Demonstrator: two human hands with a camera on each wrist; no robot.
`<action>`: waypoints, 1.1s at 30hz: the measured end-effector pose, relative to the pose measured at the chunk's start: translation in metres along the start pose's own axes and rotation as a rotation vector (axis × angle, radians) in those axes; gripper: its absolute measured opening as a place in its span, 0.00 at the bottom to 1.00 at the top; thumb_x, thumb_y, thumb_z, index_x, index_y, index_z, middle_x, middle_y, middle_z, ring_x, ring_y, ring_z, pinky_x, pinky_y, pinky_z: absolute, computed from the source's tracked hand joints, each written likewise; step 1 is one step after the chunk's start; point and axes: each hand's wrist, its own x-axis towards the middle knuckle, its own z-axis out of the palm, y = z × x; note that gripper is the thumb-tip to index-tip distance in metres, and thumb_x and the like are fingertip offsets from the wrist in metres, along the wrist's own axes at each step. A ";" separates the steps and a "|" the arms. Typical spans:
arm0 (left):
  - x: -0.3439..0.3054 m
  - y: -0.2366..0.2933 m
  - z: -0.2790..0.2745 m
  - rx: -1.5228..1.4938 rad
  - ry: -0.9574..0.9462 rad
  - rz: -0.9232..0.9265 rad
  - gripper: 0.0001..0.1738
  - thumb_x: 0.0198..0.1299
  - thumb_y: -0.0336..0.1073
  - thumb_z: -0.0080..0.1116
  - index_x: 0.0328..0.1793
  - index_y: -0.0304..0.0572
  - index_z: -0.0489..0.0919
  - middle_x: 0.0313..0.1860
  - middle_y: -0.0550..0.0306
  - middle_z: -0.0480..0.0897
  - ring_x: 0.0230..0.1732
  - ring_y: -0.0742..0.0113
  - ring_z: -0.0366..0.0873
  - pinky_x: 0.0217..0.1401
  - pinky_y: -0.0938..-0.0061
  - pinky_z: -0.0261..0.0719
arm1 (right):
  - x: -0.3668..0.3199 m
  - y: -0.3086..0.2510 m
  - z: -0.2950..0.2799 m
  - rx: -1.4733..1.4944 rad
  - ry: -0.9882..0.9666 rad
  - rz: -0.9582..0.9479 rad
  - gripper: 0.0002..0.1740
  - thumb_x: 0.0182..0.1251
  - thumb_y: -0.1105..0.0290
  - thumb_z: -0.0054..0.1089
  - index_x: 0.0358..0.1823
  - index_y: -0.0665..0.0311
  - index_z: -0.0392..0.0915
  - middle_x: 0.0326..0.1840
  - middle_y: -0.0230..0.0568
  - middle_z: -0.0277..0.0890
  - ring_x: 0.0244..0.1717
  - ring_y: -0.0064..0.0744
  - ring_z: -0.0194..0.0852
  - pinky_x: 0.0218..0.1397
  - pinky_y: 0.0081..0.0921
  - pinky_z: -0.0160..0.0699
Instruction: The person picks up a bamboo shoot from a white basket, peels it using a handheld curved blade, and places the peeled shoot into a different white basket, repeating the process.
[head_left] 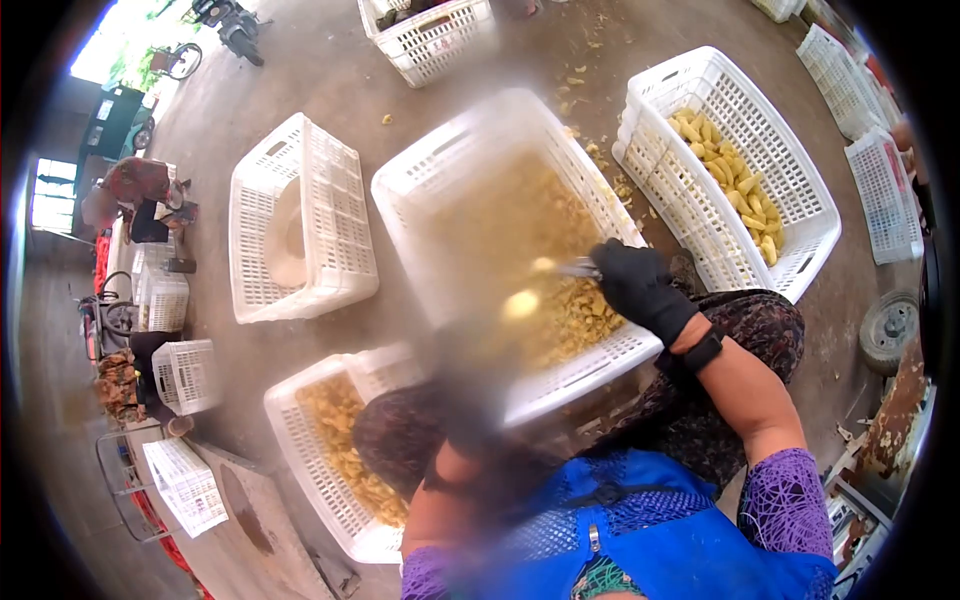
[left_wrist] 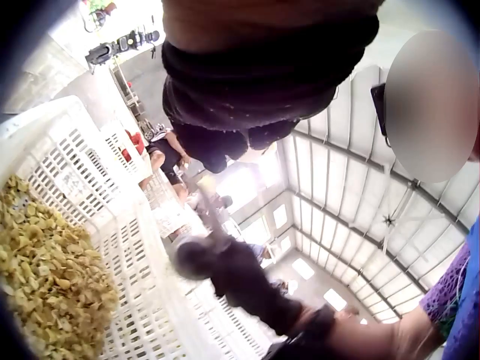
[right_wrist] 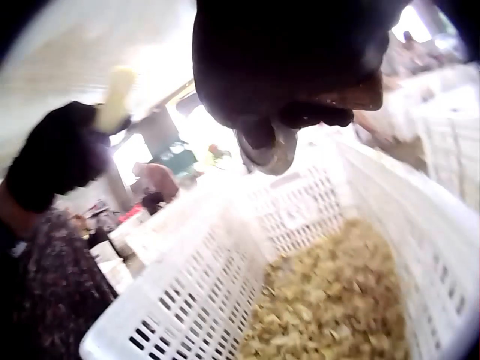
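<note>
In the head view my right hand (head_left: pixel 640 285), in a black glove, grips a metal tool (head_left: pixel 578 268) above the middle crate (head_left: pixel 575 385), which holds yellowish peelings. A pale yellow piece (head_left: pixel 543 265) is by the tool's tip. Blurred at the lower centre is my gloved left hand (head_left: pixel 470 380); another pale yellow piece (head_left: pixel 520 303) shows beyond it. The right wrist view shows the left hand (right_wrist: pixel 64 154) pinching a pale piece (right_wrist: pixel 116 97), while rounded metal (right_wrist: pixel 274 154) shows under the right hand (right_wrist: pixel 292 67). Curled fingers of the left hand (left_wrist: pixel 232 112) fill the left wrist view's top.
A crate (head_left: pixel 820 215) of peeled yellow pieces stands to the right. At lower left is a crate (head_left: pixel 290 470) of yellow pieces; another crate (head_left: pixel 340 225) at left holds a round pale object (head_left: pixel 287 240). People and more crates are at the far left, a wheel (head_left: pixel 889 332) at right.
</note>
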 end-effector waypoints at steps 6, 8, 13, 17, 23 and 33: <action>0.004 -0.003 -0.010 -0.404 -0.020 -0.496 0.08 0.60 0.27 0.50 0.45 0.41 0.74 0.32 0.67 0.71 0.28 0.82 0.68 0.28 0.87 0.68 | 0.010 -0.010 -0.008 0.275 -0.056 0.108 0.10 0.58 0.62 0.62 0.31 0.59 0.74 0.24 0.45 0.75 0.25 0.47 0.75 0.26 0.37 0.71; 0.003 -0.009 -0.012 -0.432 -0.057 -0.690 0.07 0.62 0.28 0.49 0.46 0.41 0.73 0.31 0.68 0.71 0.26 0.83 0.67 0.26 0.89 0.66 | 0.017 -0.021 -0.020 0.427 0.034 0.128 0.10 0.58 0.61 0.64 0.31 0.59 0.75 0.24 0.46 0.75 0.25 0.46 0.76 0.28 0.33 0.72; -0.005 -0.030 -0.008 -0.899 -0.065 -0.651 0.09 0.65 0.27 0.45 0.49 0.42 0.74 0.28 0.69 0.71 0.24 0.85 0.67 0.24 0.89 0.66 | 0.027 -0.042 -0.044 0.620 0.064 0.072 0.08 0.57 0.66 0.65 0.31 0.59 0.75 0.24 0.45 0.75 0.25 0.45 0.76 0.28 0.32 0.73; -0.003 -0.028 -0.001 -0.644 -0.080 -0.582 0.11 0.65 0.26 0.45 0.51 0.41 0.74 0.30 0.70 0.71 0.25 0.85 0.66 0.24 0.90 0.66 | 0.022 -0.044 -0.044 0.407 0.134 -0.057 0.10 0.55 0.66 0.66 0.30 0.58 0.72 0.23 0.44 0.72 0.25 0.46 0.75 0.26 0.35 0.71; -0.001 -0.019 0.006 -0.269 -0.114 -0.216 0.10 0.63 0.25 0.47 0.50 0.39 0.74 0.35 0.67 0.74 0.28 0.85 0.67 0.29 0.90 0.67 | 0.016 -0.031 -0.041 0.187 0.087 -0.123 0.07 0.55 0.70 0.62 0.31 0.58 0.71 0.25 0.43 0.71 0.25 0.47 0.74 0.26 0.39 0.71; 0.013 -0.005 -0.005 -0.101 -0.320 -0.230 0.12 0.64 0.24 0.45 0.53 0.34 0.73 0.41 0.59 0.76 0.38 0.76 0.70 0.41 0.82 0.71 | 0.023 -0.018 -0.028 0.868 0.015 0.251 0.09 0.59 0.65 0.63 0.34 0.64 0.79 0.26 0.33 0.77 0.19 0.25 0.71 0.25 0.22 0.70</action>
